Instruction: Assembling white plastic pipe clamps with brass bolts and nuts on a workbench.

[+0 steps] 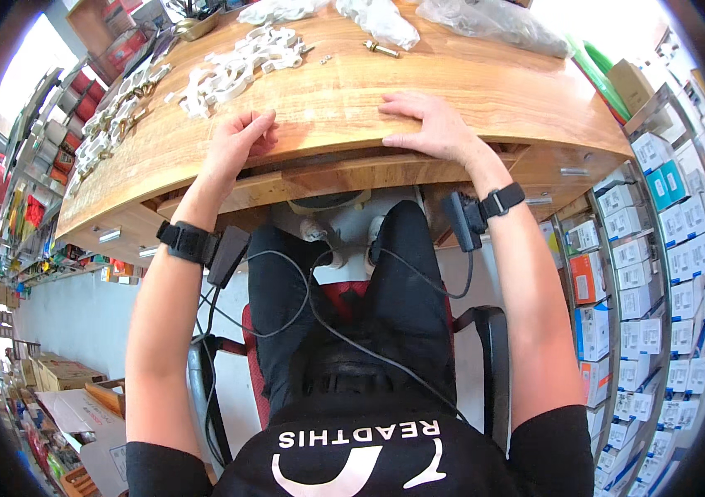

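My left hand (243,139) rests by the front edge of the wooden desk (328,99), its fingers curled in and nothing visible in them. Flat on the desktop to the right lies my right hand (429,126), fingers and thumb spread, holding nothing. Beyond the left hand is a loose pile of white plastic pipe clips (241,70). A brass-coloured bolt (381,49) lies alone farther back, with a few tiny pieces (325,60) to its left. More white clips with metal screws (112,128) line the desk's left side.
Clear plastic bags (493,26) and a metal bowl (197,26) sit at the far edge. Under the desktop edge, a drawer (328,180) stands partly out above my knees. Cables from both wrist devices cross my lap. Shelves of boxes (634,273) stand at the right.
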Tool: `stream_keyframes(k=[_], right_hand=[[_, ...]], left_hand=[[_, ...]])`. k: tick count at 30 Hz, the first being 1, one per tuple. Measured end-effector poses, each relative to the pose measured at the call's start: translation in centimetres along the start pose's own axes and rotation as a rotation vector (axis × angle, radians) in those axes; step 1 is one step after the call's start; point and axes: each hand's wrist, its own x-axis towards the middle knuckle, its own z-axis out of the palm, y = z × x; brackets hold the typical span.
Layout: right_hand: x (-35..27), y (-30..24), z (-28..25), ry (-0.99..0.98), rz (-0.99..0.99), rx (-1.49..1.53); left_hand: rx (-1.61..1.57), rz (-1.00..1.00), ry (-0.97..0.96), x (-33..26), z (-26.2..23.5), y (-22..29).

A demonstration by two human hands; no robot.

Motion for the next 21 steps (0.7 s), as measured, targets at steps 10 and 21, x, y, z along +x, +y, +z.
stream_keyframes(k=[10,21], right_hand=[[-5.5,-7.5,5.9,-0.165,-0.546,0.092],[7.8,-10.3,-5.3,0.153,-0.558,0.002]], left_hand=[[-0.006,-0.022,-0.076,0.4,0.0,0.0],[-0.046,0.003,-0.361,6.4,1.2,6.4]])
